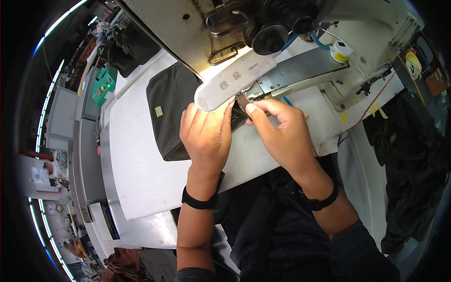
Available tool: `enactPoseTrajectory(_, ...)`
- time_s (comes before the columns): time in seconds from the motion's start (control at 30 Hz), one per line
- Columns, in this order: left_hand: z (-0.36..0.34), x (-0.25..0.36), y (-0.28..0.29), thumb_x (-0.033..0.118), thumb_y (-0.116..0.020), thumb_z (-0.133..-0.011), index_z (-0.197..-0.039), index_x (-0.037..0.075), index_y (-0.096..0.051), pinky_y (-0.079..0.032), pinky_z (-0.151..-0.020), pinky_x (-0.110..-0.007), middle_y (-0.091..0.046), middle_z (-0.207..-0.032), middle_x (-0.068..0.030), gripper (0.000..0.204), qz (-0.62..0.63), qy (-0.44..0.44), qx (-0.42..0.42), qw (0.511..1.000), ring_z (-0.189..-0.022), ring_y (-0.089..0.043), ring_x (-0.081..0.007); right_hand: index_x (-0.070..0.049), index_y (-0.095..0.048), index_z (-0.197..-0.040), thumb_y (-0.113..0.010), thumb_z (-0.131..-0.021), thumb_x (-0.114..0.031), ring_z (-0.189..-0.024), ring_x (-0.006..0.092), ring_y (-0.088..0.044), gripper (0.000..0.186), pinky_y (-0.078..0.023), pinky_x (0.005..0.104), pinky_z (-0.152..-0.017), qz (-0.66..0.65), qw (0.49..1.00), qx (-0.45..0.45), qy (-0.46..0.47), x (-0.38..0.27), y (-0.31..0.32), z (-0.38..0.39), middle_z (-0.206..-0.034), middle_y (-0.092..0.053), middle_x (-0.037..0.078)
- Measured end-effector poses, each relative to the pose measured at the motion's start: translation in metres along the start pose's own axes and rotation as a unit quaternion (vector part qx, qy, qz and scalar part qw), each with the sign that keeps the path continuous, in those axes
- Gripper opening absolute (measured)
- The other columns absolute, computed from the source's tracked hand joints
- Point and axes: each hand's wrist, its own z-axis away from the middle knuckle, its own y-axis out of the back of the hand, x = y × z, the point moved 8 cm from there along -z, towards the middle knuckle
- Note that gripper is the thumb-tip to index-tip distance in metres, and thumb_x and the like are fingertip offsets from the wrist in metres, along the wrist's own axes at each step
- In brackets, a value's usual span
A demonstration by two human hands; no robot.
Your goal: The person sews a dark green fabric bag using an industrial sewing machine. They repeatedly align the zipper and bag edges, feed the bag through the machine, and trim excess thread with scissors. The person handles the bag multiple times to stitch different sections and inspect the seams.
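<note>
Both hands meet at the stitching area of a sewing machine [307, 66]. My right hand [286, 136] is closed in a pinch, thumb and fingers on a small brown strip [243, 102] beside the presser foot. Close by, my left hand [206, 136] is closed on the dark fabric piece [171, 103], its thumb near the strip. A white rounded plate [237, 79] on the machine covers the left fingertips. The fabric lies on the white work surface and carries a small tan label [159, 111]. Where the needle meets the strip is hidden.
The machine head [188, 28] overhangs the hands. A small white container [340, 50] stands on the machine bed. Dark garments [413, 164] hang at the right. A green device [104, 84] sits beyond the white table [136, 169] on the left.
</note>
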Motion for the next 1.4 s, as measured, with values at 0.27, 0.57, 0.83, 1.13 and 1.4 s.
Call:
enactPoseTrajectory(0.27, -0.002, 0.0, -0.001, -0.004, -0.08, -0.086, -0.103, 0.002, -0.079, -0.056, -0.085, -0.034, -0.08, -0.104, -0.0099, 0.018, 0.007, -0.012, 0.022, 1.0, -0.091, -0.073, -0.0254, 0.004, -0.076, -0.1, -0.067, -0.102, -0.018, -0.069, 0.0114, -0.071, 0.024, -0.053, 0.0269, -0.061, -0.068, 0.998, 0.012, -0.015, -0.001, 0.0, -0.005, -0.077, -0.076, 0.011)
enactPoseTrajectory(0.57, 0.0, -0.004, 0.001, -0.005, -0.079, -0.086, -0.102, 0.002, -0.079, -0.056, -0.085, -0.034, -0.08, -0.103, -0.0104, 0.018, 0.042, -0.009, 0.017, 0.999, -0.093, -0.073, -0.0252, 0.004, -0.078, -0.097, -0.069, -0.101, -0.016, -0.072, 0.0084, -0.07, 0.022, -0.051, 0.0247, -0.065, -0.087, 0.996, 0.012, -0.001, 0.002, -0.003, -0.006, -0.078, -0.076, 0.006)
enactPoseTrajectory(0.83, 0.024, -0.027, 0.028, 0.014, -0.086, -0.082, -0.13, 0.008, -0.072, -0.05, -0.097, -0.04, -0.071, -0.127, -0.0074, 0.05, -0.126, -0.014, -0.126, 0.984, -0.116, -0.066, -0.0279, -0.01, -0.064, -0.118, -0.076, -0.083, -0.001, -0.082, 0.0238, -0.065, 0.038, -0.051, 0.0395, -0.078, 0.187, 0.92, 0.141, 0.314, -0.02, -0.004, 0.021, -0.092, -0.064, 0.003)
enactPoseTrajectory(1.13, 0.01, 0.038, 0.071, 0.004, -0.073, -0.091, -0.119, 0.005, -0.076, -0.054, -0.071, -0.04, -0.068, -0.092, -0.0081, 0.028, -0.12, 0.05, -0.35, 0.928, -0.084, -0.068, -0.0297, -0.018, -0.074, -0.095, -0.079, -0.078, -0.006, -0.085, 0.0194, -0.06, 0.022, -0.043, 0.0362, -0.078, 0.315, 0.829, 0.114, 0.448, -0.041, 0.021, 0.003, -0.088, -0.059, -0.003)
enactPoseTrajectory(1.4, -0.039, -0.024, 0.016, 0.021, -0.072, -0.101, -0.12, 0.001, -0.072, -0.051, -0.093, -0.033, -0.076, -0.115, -0.0061, 0.028, 0.072, -0.124, -0.338, 0.93, -0.103, -0.068, -0.0129, -0.018, -0.078, -0.087, -0.07, -0.085, -0.006, -0.091, 0.0209, -0.062, 0.015, -0.04, 0.0398, -0.083, 0.18, 0.92, 0.069, 0.341, -0.036, 0.02, -0.024, -0.088, -0.063, -0.003)
